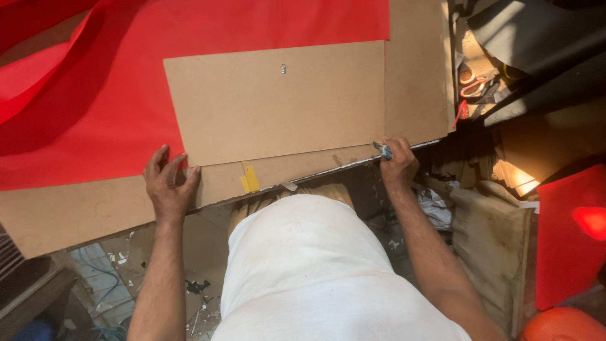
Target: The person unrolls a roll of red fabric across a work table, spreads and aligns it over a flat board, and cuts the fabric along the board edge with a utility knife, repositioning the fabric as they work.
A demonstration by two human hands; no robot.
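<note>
A brown rectangular board [278, 101] with a small metal fitting [283, 69] near its far edge lies on a red sheet [113, 82], which covers a larger brown work board [76, 215]. My left hand [167, 186] presses flat on the work board at the smaller board's near left corner, fingers spread. My right hand [396, 165] is closed around a small utility knife [382, 150], its tip at the board's near right corner by the table edge.
A strip of yellow tape [249, 179] sits on the work board near its front edge. Scissors with orange handles [472, 85] and dark sheets lie at the upper right. A wooden crate [499, 240] and red panel [571, 233] stand to my right. Scraps litter the floor.
</note>
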